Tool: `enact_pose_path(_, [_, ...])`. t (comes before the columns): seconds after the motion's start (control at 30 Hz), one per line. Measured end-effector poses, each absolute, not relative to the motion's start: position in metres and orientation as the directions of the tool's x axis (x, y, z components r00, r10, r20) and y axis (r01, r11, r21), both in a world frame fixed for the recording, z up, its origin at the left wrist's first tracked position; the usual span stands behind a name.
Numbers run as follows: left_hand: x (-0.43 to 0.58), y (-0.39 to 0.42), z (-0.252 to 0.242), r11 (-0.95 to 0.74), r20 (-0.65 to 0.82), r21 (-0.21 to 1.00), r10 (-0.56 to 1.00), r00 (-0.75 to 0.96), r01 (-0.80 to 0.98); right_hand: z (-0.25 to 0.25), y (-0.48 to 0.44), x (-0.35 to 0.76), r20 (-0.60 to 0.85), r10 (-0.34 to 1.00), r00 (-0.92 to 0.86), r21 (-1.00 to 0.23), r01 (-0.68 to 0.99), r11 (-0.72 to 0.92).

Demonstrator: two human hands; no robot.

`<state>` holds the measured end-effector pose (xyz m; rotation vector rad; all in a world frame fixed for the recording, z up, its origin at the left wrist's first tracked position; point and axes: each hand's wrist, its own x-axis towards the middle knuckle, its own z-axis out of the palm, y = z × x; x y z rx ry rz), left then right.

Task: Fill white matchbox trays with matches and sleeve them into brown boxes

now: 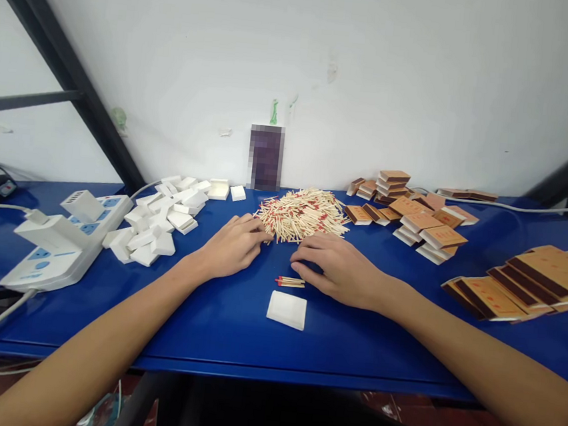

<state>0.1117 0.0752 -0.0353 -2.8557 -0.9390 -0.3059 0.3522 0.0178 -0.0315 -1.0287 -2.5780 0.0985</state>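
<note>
Left fingers point(253, 229) and right fingers point(317, 243) curl loosely, hold unclear, match pile point(306, 214) just ahead; light pinching likely works best.

Loose heap of red-tipped matches point(304, 217)

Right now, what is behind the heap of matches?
Behind the match heap, the white wall shows, and, toward the left, a pixelated dark rectangle. Whatever lies low behind it is hidden.
</note>
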Motion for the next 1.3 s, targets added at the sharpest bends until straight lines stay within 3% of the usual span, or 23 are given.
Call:
enact_pose_path(0.27, [0.116,0.07,-0.034,-0.81,0.19,0.077,0.584,0.789,0.581,-0.027,0.012,0.359,0.296,0.721,-0.626,-0.299,0.657,0.692])
enact_pose_path(0.6, [0.129,0.054,-0.036,-0.824,0.24,0.279,0.557,0.795,0.493,-0.035,0.018,0.351,0.37,0.683,-0.629,-0.171,0.677,0.716])
enact_pose_path(0.77, [0.124,0.062,-0.038,-0.799,0.397,0.355,0.6,0.695,0.486,-0.037,0.019,0.35,0.383,0.667,-0.639,-0.158,0.666,0.729])
enact_pose_path(0.87, [0.12,0.067,-0.037,-0.8,0.456,0.32,0.599,0.658,0.507,-0.037,0.019,0.347,0.343,0.679,-0.65,-0.141,0.679,0.721])
enact_pose_path(1.07, [0.121,0.069,-0.041,-0.77,0.375,0.1,0.616,0.693,0.63,-0.036,0.02,0.34,0.257,0.71,-0.656,-0.077,0.718,0.692])
enact_pose_path(1.3, [0.122,0.074,-0.044,-0.748,0.336,0.07,0.641,0.69,0.66,-0.04,0.024,0.341,0.302,0.707,-0.64,-0.091,0.719,0.689])
